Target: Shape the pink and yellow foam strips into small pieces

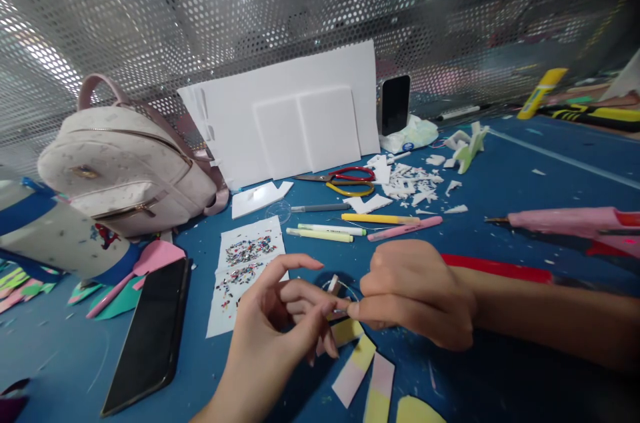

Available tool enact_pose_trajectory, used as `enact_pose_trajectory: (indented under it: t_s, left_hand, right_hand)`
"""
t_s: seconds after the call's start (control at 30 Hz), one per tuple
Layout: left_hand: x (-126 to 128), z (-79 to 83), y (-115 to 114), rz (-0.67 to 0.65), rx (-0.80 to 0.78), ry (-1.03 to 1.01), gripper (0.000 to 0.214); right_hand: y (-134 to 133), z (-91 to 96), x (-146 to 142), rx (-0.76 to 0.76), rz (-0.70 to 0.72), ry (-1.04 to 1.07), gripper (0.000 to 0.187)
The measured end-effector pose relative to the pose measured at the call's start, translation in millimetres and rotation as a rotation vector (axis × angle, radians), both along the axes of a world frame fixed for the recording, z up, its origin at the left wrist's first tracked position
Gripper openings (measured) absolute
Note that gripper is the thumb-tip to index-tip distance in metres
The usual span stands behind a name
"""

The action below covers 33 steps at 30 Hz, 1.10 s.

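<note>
My left hand [285, 323] and my right hand [415, 296] meet low in the middle of the view. On the left hand, thumb and fingers pinch together; the right hand is curled, its thumb and finger closed at the left fingertips. Whatever lies between them is too small and covered to name. Just behind the fingertips shows a small whitish piece [333, 285]. Below the hands lie pink-and-yellow paper strips [354, 371], another such strip [380, 386] and a yellow paper piece [419, 411].
Sparkly bits cover a white sheet [214, 319] on the left, beside a black phone [150, 336]. Several pens, scissors [350, 181] and white foam scraps [413, 181] lie behind the hands. A pink glue gun [560, 221] rests right. White boards [230, 123] and a backpack [125, 163] stand behind.
</note>
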<state>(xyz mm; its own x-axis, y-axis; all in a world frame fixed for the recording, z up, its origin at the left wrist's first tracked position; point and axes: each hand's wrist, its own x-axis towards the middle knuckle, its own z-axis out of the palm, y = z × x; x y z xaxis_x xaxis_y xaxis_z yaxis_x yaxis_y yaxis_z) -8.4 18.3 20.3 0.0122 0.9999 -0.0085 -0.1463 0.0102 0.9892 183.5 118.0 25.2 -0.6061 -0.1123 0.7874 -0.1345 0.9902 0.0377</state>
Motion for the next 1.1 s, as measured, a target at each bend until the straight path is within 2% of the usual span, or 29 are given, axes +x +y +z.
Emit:
enact_pose_trajectory:
  t_s: [0.2, 0.37, 0.57, 0.67, 0.9, 1.1]
  left_hand:
    - [1.6, -3.8, -1.2, -0.018, -0.014, -0.027, 0.028]
    - [1.9, -2.3, -1.4, -0.034, 0.039, 0.061, 0.011]
    - [0.9, 8.1, -2.3, -0.059, 0.24, 0.4, 0.014]
    - [-0.9, 10.0, -2.2, -0.062, 0.351, 0.505, 0.018]
    - [-4.1, 8.3, -1.9, -0.068, 0.563, 0.651, 0.022]
    - [-1.3, 9.4, -2.3, -0.037, 0.623, 0.697, 0.022]
  right_hand:
    - [-0.1, 1.0, -0.3, -0.001, 0.012, 0.017, 0.034]
    - [-0.4, -0.1, -1.3, -0.027, 0.031, 0.014, 0.039]
    - [-3.3, 0.0, -1.7, -0.044, 0.024, 0.009, 0.038]
    - [-3.4, -1.2, -1.7, -0.047, 0.02, 0.006, 0.031]
    - [-1.9, -6.3, -3.5, -0.034, 0.031, 0.024, 0.018]
    - [-2.8, -11.6, -4.5, -0.045, 0.014, 0.017, 0.015]
